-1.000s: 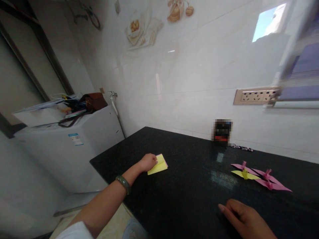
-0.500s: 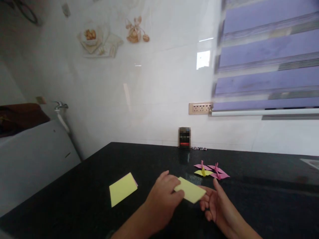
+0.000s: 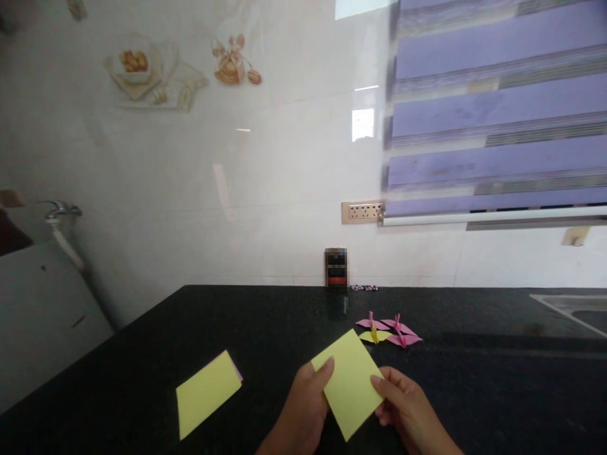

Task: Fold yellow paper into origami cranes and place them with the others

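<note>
A square sheet of yellow paper (image 3: 351, 387) is held up between both hands above the black counter. My left hand (image 3: 308, 398) pinches its left edge, thumb on top. At the right corner my right hand (image 3: 403, 401) grips it, the thumb on the face and the fingers curled behind. To the left lies a stack of paper (image 3: 208, 393), yellow on top with a pink edge peeking out. Beyond the hands sit several folded paper cranes, among them a yellow crane (image 3: 376, 335) and a pink crane (image 3: 404, 340).
A small dark box (image 3: 336, 270), blurred out, stands against the tiled wall beside a beaded string (image 3: 364, 288). The black counter (image 3: 265, 316) carries a sink (image 3: 578, 309) at the right. A tap (image 3: 61, 210) juts from the wall at the left.
The yellow paper has turned to face me more squarely. My right hand has gone from lying open beside it to gripping its corner. The view has shifted to the right.
</note>
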A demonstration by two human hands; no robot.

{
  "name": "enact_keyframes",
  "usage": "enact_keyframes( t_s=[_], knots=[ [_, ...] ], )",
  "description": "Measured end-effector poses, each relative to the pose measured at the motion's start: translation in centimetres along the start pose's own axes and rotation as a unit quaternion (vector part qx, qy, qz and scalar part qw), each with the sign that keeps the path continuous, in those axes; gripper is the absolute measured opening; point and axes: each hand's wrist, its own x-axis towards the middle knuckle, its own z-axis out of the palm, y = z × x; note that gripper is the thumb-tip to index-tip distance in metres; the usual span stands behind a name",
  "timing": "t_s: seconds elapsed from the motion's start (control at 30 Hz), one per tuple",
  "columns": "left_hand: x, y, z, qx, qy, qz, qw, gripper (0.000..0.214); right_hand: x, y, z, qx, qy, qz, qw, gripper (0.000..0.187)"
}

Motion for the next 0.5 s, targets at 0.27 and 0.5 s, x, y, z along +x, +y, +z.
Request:
enact_keyframes(
  t_s=[0.27,0.5],
  knots=[
    [0.2,0.4,-2.5,-0.123,0.032,-0.071,0.989,0.031,-0.9,-2.8,0.0,-0.295,0.006,-0.165,0.941,0.026],
    [-0.1,0.0,-2.7,-0.133,-0.012,-0.099,0.986,0.033,-3.4,-7.7,-0.4,-0.552,-0.051,-0.277,0.785,0.036]
  ],
)
